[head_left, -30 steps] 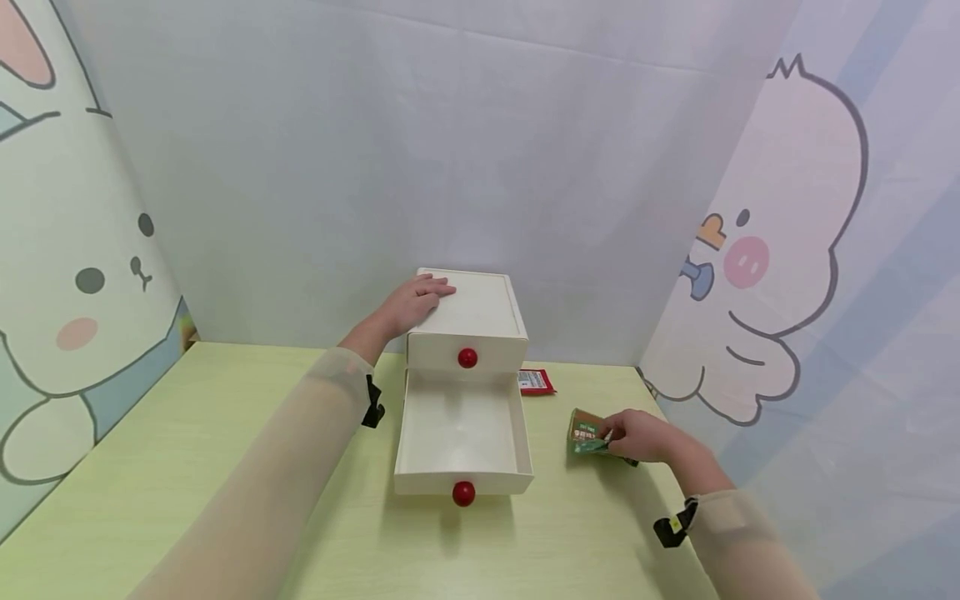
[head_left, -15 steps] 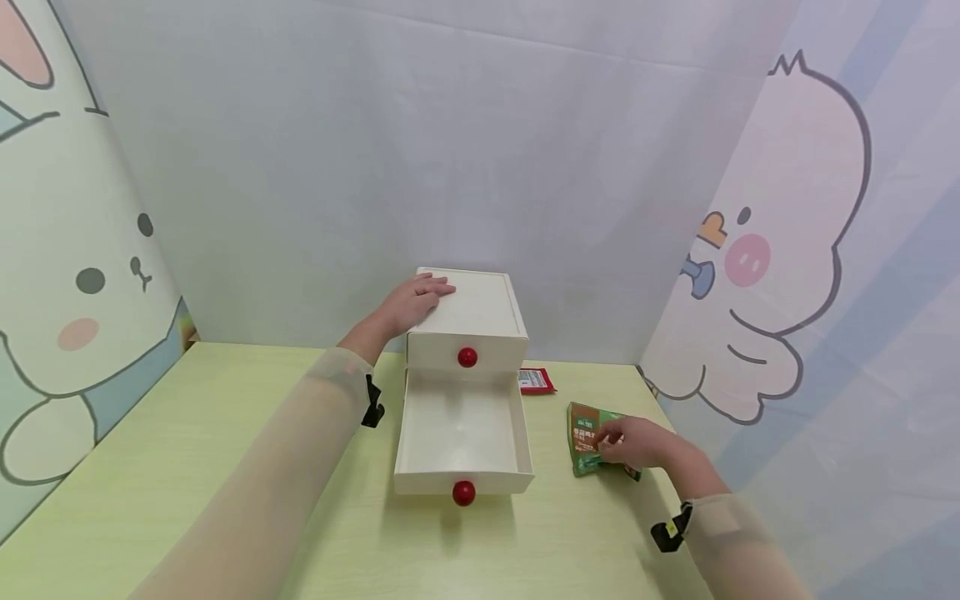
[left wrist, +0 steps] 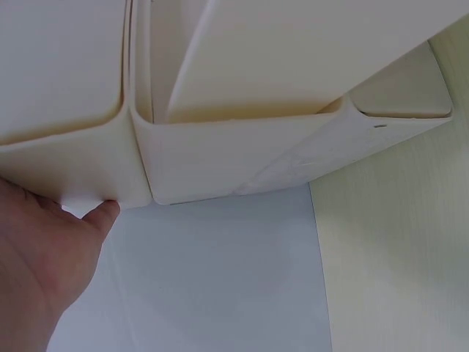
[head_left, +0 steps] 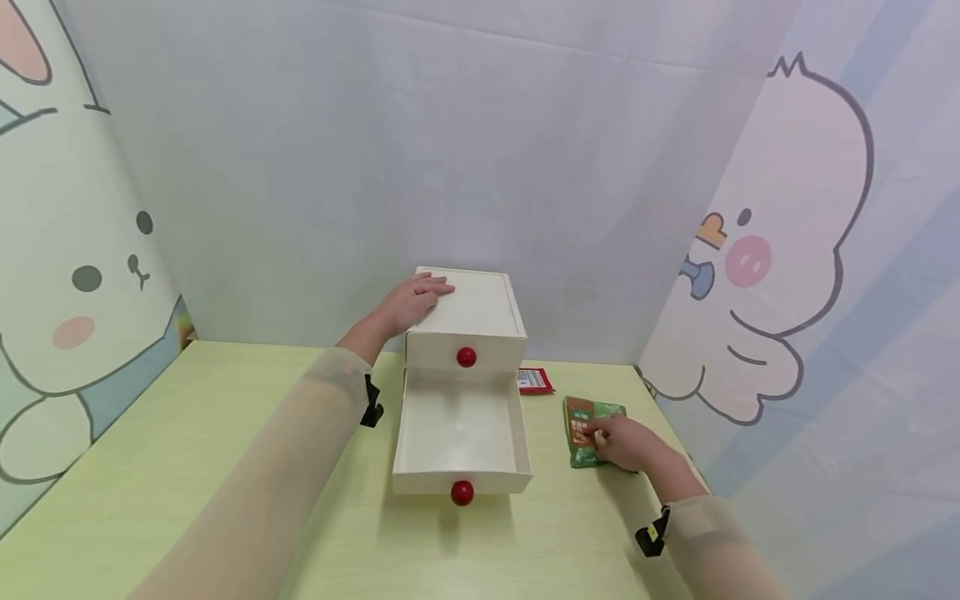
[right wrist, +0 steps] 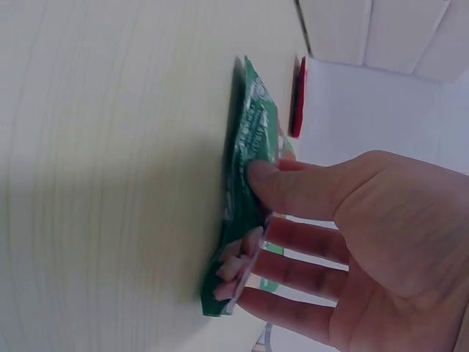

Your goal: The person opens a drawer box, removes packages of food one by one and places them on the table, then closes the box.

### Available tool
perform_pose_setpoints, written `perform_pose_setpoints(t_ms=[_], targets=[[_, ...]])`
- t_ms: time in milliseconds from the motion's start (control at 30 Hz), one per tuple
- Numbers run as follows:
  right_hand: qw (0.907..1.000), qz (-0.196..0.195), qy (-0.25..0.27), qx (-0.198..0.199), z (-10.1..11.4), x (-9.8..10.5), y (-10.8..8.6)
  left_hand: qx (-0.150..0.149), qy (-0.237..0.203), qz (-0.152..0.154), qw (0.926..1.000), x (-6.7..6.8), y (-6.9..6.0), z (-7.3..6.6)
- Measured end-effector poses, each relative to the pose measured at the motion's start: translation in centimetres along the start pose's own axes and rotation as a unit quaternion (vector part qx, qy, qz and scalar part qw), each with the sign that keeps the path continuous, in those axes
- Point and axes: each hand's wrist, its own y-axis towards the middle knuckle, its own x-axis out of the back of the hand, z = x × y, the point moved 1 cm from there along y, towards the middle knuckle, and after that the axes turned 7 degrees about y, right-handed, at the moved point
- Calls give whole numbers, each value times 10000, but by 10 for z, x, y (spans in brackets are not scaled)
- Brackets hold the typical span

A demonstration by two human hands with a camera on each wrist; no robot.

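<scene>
My left hand rests with extended fingers on the top of a small white drawer cabinet, at its left edge. In the left wrist view its thumb touches the cabinet's side. The lower drawer is pulled out, with nothing visible in it; the upper drawer is closed. Both have round red knobs. At the right of the table, my right hand pinches a green and brown food packet. Seen from the right wrist, the thumb lies on the packet and the fingers reach over its far side.
A red packet with a white label lies behind and right of the open drawer, partly hidden by the cabinet. The pale table ends at a grey curtain behind, with cartoon-printed curtains on both sides.
The green packet, lifted and bent at first, dropped flat under the right hand. Now the hand has shifted slightly left and grips it again. The left hand and cabinet stay put.
</scene>
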Motion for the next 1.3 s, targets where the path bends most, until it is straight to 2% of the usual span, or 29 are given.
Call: perform_pose_setpoints(t_ms=[167,533,867,1300], targets=[[9989,-143,-447,-82,2,-2,7,2,10,-10,10000,0,1,0],[9965,-302,-728,-292,0,-4,28,-18,-3,-5,10000,-1,1,2],[9964,-349,-433,-647,-5,-5,46,10,15,5,10000,-1,1,1],[9956,-573,-234,-704,-8,-9,63,-70,106,34,9999,0,-1,-1]])
